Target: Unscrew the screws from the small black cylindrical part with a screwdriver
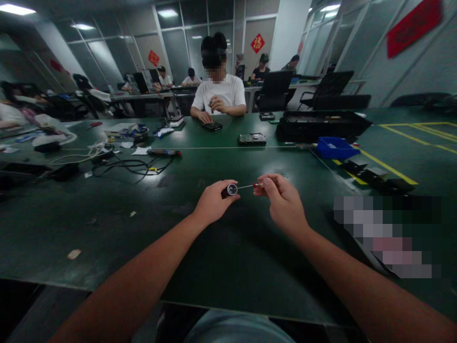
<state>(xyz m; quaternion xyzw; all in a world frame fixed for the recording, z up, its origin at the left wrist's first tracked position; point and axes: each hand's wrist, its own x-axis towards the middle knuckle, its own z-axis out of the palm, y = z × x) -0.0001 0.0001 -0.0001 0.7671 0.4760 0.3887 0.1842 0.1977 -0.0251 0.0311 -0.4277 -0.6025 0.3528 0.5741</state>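
My left hand (213, 200) grips a small dark cylinder (232, 189) whose round silver-rimmed end faces me; parts are visible inside the opening, too small to make out. Between thumb and fingers, my right hand (282, 200) holds a thin screwdriver (256, 185) with a red collar. Its metal shaft points left, and the tip is at the right edge of the cylinder's rim; whether it touches cannot be told. Both hands are above the middle of the green table (221, 257).
Across the table a co-worker (218, 95) handles a hard drive (212, 126). Another drive (252, 138) lies nearer. A blue bin (337, 147) and a long black case (323, 125) stand at right. Black cables (132, 166) and an electric screwdriver (164, 152) lie at left.
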